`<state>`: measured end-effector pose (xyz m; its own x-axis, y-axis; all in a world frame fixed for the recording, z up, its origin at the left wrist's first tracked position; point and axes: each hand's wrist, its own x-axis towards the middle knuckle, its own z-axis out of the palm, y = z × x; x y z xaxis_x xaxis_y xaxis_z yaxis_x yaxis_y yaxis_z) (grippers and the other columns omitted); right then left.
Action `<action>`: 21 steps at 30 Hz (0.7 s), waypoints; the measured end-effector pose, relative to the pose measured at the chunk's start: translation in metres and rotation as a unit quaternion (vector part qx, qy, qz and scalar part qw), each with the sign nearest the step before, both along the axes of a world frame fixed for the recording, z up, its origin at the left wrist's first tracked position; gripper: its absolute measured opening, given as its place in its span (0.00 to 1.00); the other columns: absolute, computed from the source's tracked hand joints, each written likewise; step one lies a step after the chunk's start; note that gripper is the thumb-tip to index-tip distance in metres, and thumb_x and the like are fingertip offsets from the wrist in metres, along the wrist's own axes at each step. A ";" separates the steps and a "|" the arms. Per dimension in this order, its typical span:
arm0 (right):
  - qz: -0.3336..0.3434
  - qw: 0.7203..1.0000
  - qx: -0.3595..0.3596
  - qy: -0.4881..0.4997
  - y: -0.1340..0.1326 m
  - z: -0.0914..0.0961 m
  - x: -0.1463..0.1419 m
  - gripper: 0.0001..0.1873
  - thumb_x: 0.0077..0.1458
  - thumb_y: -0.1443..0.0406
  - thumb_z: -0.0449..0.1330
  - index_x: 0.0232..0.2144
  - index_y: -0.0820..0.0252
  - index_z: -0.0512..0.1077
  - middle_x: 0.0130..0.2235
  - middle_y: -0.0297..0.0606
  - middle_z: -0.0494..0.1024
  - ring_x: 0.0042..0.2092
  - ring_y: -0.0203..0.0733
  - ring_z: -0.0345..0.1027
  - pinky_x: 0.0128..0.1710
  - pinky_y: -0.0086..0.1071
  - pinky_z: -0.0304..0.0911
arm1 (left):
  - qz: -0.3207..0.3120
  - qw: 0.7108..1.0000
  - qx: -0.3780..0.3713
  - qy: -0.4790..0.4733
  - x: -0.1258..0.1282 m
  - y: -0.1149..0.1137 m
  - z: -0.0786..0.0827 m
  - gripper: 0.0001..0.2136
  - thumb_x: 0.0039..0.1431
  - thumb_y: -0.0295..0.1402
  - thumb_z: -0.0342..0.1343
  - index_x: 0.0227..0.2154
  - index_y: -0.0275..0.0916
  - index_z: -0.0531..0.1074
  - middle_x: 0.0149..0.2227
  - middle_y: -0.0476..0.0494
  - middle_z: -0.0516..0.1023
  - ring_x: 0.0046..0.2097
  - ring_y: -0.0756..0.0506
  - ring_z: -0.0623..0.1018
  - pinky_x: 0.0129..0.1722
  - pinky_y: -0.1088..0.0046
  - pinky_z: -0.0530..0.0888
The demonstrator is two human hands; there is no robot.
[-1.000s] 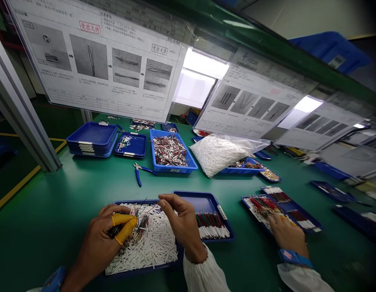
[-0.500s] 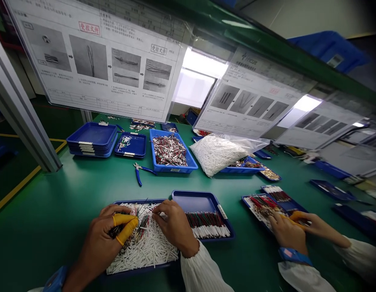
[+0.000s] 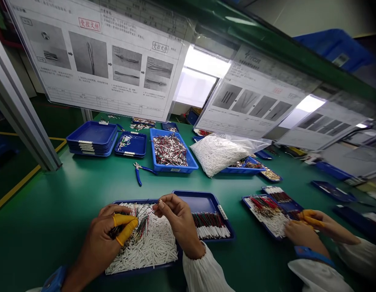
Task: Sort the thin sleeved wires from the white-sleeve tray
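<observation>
My left hand (image 3: 102, 231), with yellow finger cots on thumb and forefinger, is closed around a bundle of thin wires (image 3: 142, 225) with metal ends. Their red, green and black strands fan out to the right. Beneath them lies a blue tray (image 3: 154, 267) heaped with short white tubes (image 3: 157, 247). My right hand (image 3: 178, 219) is pinched just right of the strands, above the tray's far right corner; a tiny white tube end shows at its fingertips. Behind my right wrist, a second blue tray (image 3: 194, 198) holds a row of wires with white sleeved ends (image 3: 210, 225).
Blue-handled pliers (image 3: 138, 172) lie beyond the trays. Farther back are stacked blue trays (image 3: 92, 138), a bin of wires (image 3: 171, 150) and a bag of white tubes (image 3: 218, 152). At right, a co-worker's hands (image 3: 306, 227) work beside another tray (image 3: 264, 215). Instruction sheets (image 3: 96, 85) hang above.
My right hand has lifted and turned slightly, its fingertips moving up and a little right. My left hand stays put with the wires. The co-worker's hands have moved right, away from their tray.
</observation>
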<state>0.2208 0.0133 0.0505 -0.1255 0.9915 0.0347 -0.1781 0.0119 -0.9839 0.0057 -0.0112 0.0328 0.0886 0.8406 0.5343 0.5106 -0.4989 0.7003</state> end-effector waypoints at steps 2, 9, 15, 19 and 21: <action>-0.012 1.000 0.009 0.008 0.000 0.001 0.000 0.15 0.56 0.55 0.68 0.35 0.60 0.73 0.31 0.39 0.83 0.32 0.40 0.74 0.35 0.33 0.68 | 0.001 1.000 0.005 0.002 0.000 0.000 -0.001 0.03 0.57 0.38 0.64 0.31 0.48 0.82 0.36 0.47 0.83 0.41 0.44 0.82 0.37 0.71 0.81; -0.022 0.999 0.018 0.015 -0.002 0.006 -0.002 0.17 0.57 0.54 0.67 0.42 0.60 0.75 0.35 0.41 0.84 0.35 0.44 0.77 0.41 0.39 0.71 | -0.001 1.000 0.011 0.007 0.001 0.003 0.000 0.04 0.57 0.38 0.64 0.31 0.48 0.82 0.36 0.47 0.83 0.40 0.44 0.82 0.37 0.71 0.81; -0.017 0.997 -0.005 0.073 -0.004 0.004 -0.004 0.12 0.58 0.56 0.67 0.38 0.58 0.74 0.37 0.41 0.84 0.38 0.44 0.77 0.44 0.40 0.70 | -0.001 1.000 0.013 0.012 0.000 0.001 -0.001 0.04 0.56 0.38 0.64 0.31 0.48 0.83 0.36 0.46 0.83 0.41 0.44 0.82 0.37 0.71 0.81; -0.029 0.995 0.005 0.097 -0.004 0.002 -0.007 0.09 0.58 0.59 0.68 0.37 0.58 0.77 0.39 0.39 0.82 0.43 0.43 0.74 0.46 0.37 0.68 | 0.004 1.000 0.017 0.015 0.000 0.000 -0.001 0.04 0.56 0.38 0.64 0.32 0.49 0.82 0.37 0.47 0.83 0.41 0.44 0.82 0.37 0.71 0.81; -0.039 0.993 0.005 0.116 -0.004 0.001 -0.009 0.08 0.57 0.59 0.68 0.36 0.57 0.78 0.37 0.37 0.81 0.41 0.41 0.73 0.44 0.36 0.68 | 0.002 1.000 0.021 0.017 0.001 -0.001 0.000 0.04 0.56 0.38 0.63 0.32 0.49 0.83 0.36 0.47 0.83 0.41 0.44 0.82 0.37 0.71 0.81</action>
